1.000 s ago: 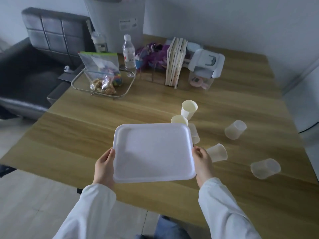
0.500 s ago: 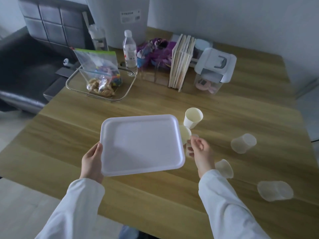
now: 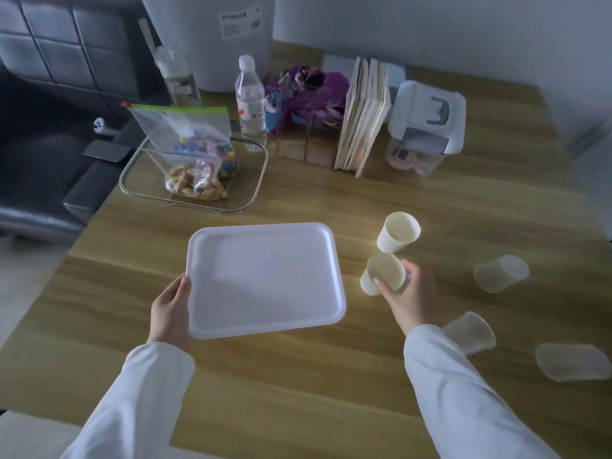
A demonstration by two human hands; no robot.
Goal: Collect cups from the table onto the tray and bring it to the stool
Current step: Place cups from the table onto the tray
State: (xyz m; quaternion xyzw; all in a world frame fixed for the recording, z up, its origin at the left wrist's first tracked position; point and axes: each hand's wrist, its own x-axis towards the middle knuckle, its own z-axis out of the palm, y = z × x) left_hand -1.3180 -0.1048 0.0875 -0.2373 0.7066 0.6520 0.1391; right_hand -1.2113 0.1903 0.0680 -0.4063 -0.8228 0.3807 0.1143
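Right hand [image 3: 405,298] closed around a cream paper cup [image 3: 384,273], fingers wrapped on its side near the rim, cup tilted, mouth toward camera. Left hand [image 3: 170,314] pinches the left edge of the white tray [image 3: 265,279], thumb on the rim; tray is empty, over the wooden table [image 3: 331,376]. Held cup is just right of the tray. Second paper cup [image 3: 398,231] just beyond the held one, touching or nearly so. Three translucent plastic cups lie tipped, farther right of the tray: one [image 3: 500,273] far side, one [image 3: 470,331] beside the right sleeve, one [image 3: 571,361] at frame edge. Behind the tray: wire basket [image 3: 132,167] with zip bag [image 3: 188,140], water bottle [image 3: 250,101], books [image 3: 362,114].
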